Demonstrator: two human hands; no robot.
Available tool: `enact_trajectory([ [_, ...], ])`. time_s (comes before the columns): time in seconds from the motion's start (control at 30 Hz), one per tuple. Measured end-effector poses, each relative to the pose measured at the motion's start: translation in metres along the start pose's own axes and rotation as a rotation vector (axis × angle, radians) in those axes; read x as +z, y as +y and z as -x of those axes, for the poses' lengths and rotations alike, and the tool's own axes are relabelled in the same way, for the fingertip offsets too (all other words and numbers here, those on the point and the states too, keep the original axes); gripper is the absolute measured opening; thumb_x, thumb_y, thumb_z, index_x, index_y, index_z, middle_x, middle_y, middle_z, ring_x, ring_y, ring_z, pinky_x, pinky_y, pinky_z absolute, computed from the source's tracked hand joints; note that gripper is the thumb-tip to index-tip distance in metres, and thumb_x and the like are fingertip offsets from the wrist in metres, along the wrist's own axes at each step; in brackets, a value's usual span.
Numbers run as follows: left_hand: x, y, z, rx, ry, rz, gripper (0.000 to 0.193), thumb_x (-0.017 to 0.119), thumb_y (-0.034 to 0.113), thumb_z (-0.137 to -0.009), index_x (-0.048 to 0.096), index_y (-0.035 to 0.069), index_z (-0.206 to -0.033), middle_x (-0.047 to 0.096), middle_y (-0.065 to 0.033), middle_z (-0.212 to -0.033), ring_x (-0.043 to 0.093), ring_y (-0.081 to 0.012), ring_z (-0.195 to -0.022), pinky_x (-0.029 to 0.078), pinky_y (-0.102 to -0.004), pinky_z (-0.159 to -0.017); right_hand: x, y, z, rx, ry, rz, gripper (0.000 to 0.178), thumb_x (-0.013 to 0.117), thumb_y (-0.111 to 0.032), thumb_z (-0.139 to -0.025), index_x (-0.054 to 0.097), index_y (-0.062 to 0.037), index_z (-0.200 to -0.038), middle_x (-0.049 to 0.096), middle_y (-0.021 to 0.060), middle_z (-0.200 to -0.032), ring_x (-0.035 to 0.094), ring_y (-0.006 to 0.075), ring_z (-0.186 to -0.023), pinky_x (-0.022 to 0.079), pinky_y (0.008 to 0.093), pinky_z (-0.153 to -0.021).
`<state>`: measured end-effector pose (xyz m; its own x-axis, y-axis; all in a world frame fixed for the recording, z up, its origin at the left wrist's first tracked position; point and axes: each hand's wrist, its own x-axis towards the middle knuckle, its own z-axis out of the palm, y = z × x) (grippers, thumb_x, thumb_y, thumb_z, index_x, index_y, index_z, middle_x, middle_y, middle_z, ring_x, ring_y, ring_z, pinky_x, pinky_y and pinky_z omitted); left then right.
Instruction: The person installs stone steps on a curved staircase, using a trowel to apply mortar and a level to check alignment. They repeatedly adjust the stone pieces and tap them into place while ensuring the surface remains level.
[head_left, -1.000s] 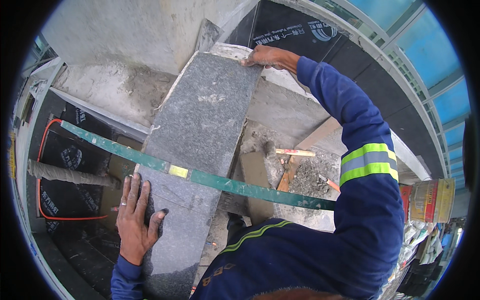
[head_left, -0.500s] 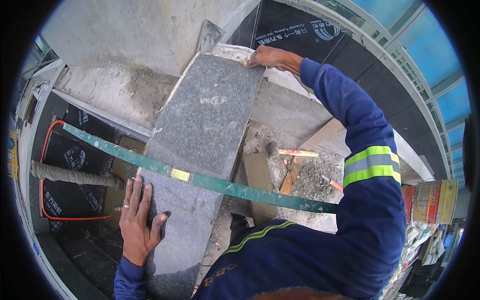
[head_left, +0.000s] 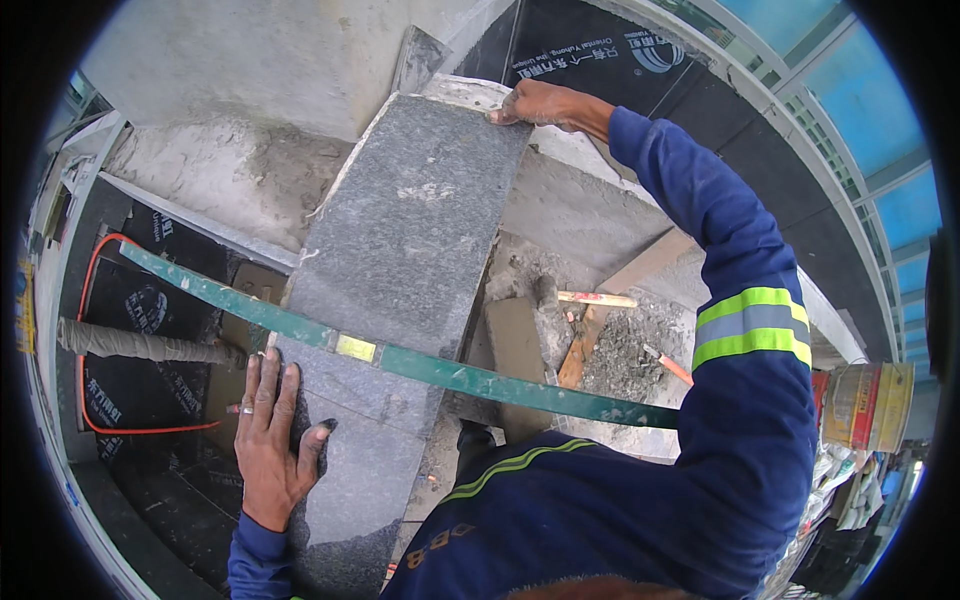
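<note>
A speckled grey stone slab slants away from me, and a second, partly wet grey slab lies at its near end. My right hand grips the far right corner of the far slab, fingers bent over its edge. Flat on the left edge of the near slab rests my left hand, its fingers stretched and thumb apart. Across both slabs near their joint lies a long green spirit level with a yellow vial, just beyond my left fingertips. My right sleeve hides the level's right end.
Below the slabs on the right are a hammer, a wooden board, a grey block and rubble. A wrapped pipe and orange tubing are at left. A paint bucket stands far right.
The view has shifted slightly. Both hands keep their places on the slabs, and the green level still lies across them.
</note>
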<state>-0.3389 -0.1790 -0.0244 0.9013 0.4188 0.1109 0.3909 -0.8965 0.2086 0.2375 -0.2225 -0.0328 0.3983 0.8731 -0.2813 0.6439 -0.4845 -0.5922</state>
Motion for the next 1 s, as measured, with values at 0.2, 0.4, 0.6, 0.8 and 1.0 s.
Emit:
enact_trajectory([
  [0.2, -0.001, -0.001, -0.001, -0.004, -0.006, 0.014, 0.071, 0.051, 0.057, -0.104, 0.053, 0.005, -0.151, 0.042, -0.0208, -0.162, 0.036, -0.0471, -0.150, 0.036, -0.0546, -0.119, 0.002, 0.003, 0.007, -0.054, 0.032, -0.006, 0.067, 0.082, -0.051, -0.084, 0.074, 0.0120, -0.105, 0.071, 0.0284, -0.100, 0.065, 0.0405, -0.106, 0.048, 0.0487, -0.097],
  [0.4, -0.004, -0.001, 0.002, -0.020, 0.001, 0.026, 0.076, 0.052, 0.062, -0.101, 0.054, 0.006, -0.151, 0.044, -0.0215, -0.161, 0.037, -0.0471, -0.150, 0.036, -0.0536, -0.119, -0.004, 0.004, -0.004, -0.015, -0.035, 0.009, 0.050, 0.083, -0.042, -0.086, 0.076, 0.0055, -0.098, 0.071, 0.0219, -0.096, 0.063, 0.0362, -0.103, 0.045, 0.0492, -0.095],
  [0.6, -0.006, 0.000, 0.000, -0.042, -0.012, 0.009, 0.074, 0.054, 0.062, -0.100, 0.055, 0.008, -0.151, 0.045, -0.0204, -0.161, 0.039, -0.0468, -0.149, 0.038, -0.0541, -0.117, -0.007, 0.015, -0.007, -0.035, -0.020, -0.076, 0.042, 0.086, -0.042, -0.083, 0.076, -0.0012, -0.088, 0.068, 0.0136, -0.085, 0.060, 0.0277, -0.092, 0.045, 0.0447, -0.087],
  [0.8, -0.006, -0.001, 0.002, -0.040, -0.003, 0.012, 0.074, 0.057, 0.061, -0.098, 0.056, 0.007, -0.150, 0.044, -0.0205, -0.161, 0.039, -0.0466, -0.149, 0.038, -0.0529, -0.118, -0.017, 0.011, -0.024, 0.069, -0.081, 0.085, 0.037, 0.083, -0.038, -0.085, 0.076, -0.0024, -0.089, 0.068, 0.0140, -0.085, 0.062, 0.0277, -0.092, 0.047, 0.0410, -0.081],
  [1.0, -0.008, -0.002, 0.003, -0.038, -0.012, 0.003, 0.075, 0.058, 0.063, -0.098, 0.052, 0.013, -0.153, 0.043, -0.0177, -0.162, 0.038, -0.0442, -0.150, 0.038, -0.0536, -0.118, -0.025, -0.023, -0.040, -0.048, -0.100, 0.202, 0.032, 0.075, -0.031, -0.090, 0.077, 0.0008, -0.095, 0.071, 0.0147, -0.085, 0.063, 0.0259, -0.086, 0.048, 0.0401, -0.078],
])
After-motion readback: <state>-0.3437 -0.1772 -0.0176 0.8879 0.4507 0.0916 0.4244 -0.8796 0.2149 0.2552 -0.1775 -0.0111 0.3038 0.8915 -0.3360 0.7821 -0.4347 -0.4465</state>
